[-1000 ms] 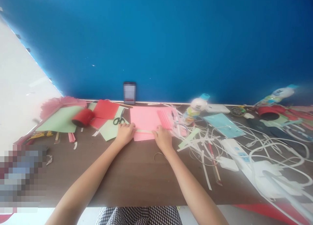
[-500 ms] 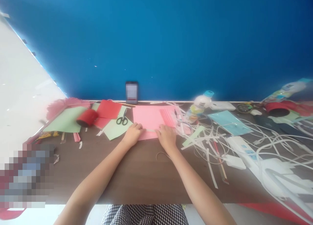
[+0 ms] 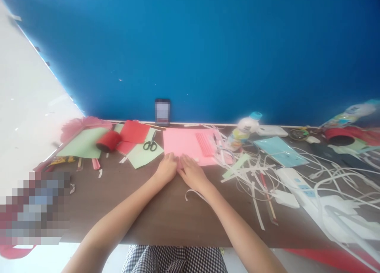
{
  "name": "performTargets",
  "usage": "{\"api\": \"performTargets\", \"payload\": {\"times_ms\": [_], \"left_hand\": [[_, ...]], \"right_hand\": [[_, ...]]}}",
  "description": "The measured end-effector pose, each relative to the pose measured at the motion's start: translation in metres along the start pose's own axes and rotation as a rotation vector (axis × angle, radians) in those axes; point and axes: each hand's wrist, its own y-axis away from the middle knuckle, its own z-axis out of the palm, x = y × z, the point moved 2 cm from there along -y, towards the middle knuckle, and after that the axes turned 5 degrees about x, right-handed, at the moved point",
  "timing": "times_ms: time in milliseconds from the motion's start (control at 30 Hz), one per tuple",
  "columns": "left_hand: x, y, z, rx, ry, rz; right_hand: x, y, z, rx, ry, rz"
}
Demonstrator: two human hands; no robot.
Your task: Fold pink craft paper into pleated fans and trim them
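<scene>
A flat pink sheet (image 3: 185, 146) of matte paper lies on the dark wood-grain surface (image 3: 154, 213), square to the blue wall. Along its right part sits a ridged band of pink strips (image 3: 204, 143). Both hands meet at the sheet's near edge, side by side and almost touching. The left hand (image 3: 167, 169) rests knuckles up with fingers curled down onto the near left corner. The right hand (image 3: 192, 172) lies flatter, fingers together and pointing toward the left hand, pressing on the same edge. Whether either pinches a fold there is hard to tell; the edge is hidden under the fingers.

Left of the sheet lie black-handled scissors (image 3: 150, 145) on pale green paper (image 3: 142, 156), beside smooth red paper (image 3: 134, 132) and a red roll (image 3: 108, 141) on its side. A thin white curl of paper (image 3: 192, 193) lies by the right wrist. To the right, a tangle of white strips (image 3: 252, 174) spreads across the surface, with a light blue card (image 3: 279, 151) and a small plastic bottle (image 3: 243, 130) beyond.
</scene>
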Motion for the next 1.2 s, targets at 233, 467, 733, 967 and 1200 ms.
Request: {"api": "performTargets", "payload": {"times_ms": [233,467,733,967,1200], "left_hand": [[0.009,0.004,0.01,0.045,-0.084,0.04],[0.011,0.003,0.002,0.038,-0.136,0.058],[-0.01,-0.003,-0.006,0.021,-0.078,0.044],[-0.02,-0.006,0.004,0.17,0.011,0.053],[-0.032,-0.01,-0.006,0.194,0.689,-0.146]], "right_hand": [[0.011,0.001,-0.014,0.223,-0.007,0.036],[0.01,0.003,-0.006,0.079,0.062,0.089],[0.03,0.001,-0.018,0.289,0.068,-0.097],[0.034,-0.004,-0.02,0.28,0.064,-0.132],[0.041,0.0,-0.036,0.347,-0.464,0.129]]}}
